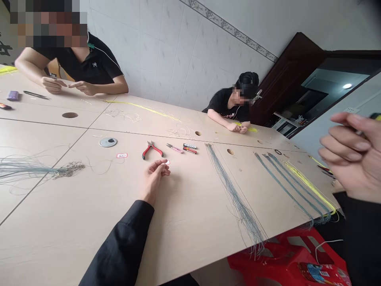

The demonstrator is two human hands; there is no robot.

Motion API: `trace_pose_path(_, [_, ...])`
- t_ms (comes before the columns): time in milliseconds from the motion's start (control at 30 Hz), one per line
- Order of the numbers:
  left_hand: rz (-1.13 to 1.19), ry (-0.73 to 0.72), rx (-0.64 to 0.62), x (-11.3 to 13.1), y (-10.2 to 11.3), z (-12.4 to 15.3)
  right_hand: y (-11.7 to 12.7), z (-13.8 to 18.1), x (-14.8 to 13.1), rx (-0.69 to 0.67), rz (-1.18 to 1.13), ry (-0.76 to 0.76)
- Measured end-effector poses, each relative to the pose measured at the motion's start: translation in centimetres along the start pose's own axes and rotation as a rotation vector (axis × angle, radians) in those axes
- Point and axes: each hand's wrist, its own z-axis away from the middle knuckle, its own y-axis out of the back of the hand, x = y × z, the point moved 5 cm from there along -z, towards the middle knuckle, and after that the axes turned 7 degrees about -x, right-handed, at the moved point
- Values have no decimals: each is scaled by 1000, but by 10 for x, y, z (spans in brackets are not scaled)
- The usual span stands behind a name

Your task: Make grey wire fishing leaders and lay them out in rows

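Observation:
My left hand [156,174] hovers low over the table, thumb and forefinger pinched. A small white tag [168,162] shows at its fingertips. Just beyond lie red-handled pliers [152,150], pink-handled thread snips [175,148] and two batteries [189,149]. A red-edged label [122,155] rests to the left of the pliers. Raised at the right edge, my right hand [354,149] is closed with the fingers curled in. Part of a dark object [376,116] shows behind its thumb, too cut off to name.
Bundles of blue-grey cord [230,186] and yellow cord [309,180] lie to the right, with another grey-blue bundle [70,169] at left. A metal disc [108,142] lies on the table [89,226]. Two people sit across, hands busy. A red stool [268,258] stands below the front edge.

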Motion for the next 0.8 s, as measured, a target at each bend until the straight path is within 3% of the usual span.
trace_pose_path(100, [4, -3, -4, 1, 1, 0, -15, -30, -15, -23, -146, 3])
trace_pose_path(200, [12, -9, -7, 1, 2, -1, -9, -54, -23, 72, -207, 61])
trace_pose_path(367, [21, -12, -16, 0, 3, -2, -2, -59, -12, 135, -277, 81])
trace_pose_path(500, [25, -5, -16, -2, 3, -2, -17, -26, 32, 39, -233, -145])
trace_pose_path(633, [21, 0, -10, -2, 2, -2, -30, 23, 104, -220, -45, -477])
trace_pose_path(800, [11, 4, 8, 2, -1, -1, -29, 77, 171, -556, 138, -694])
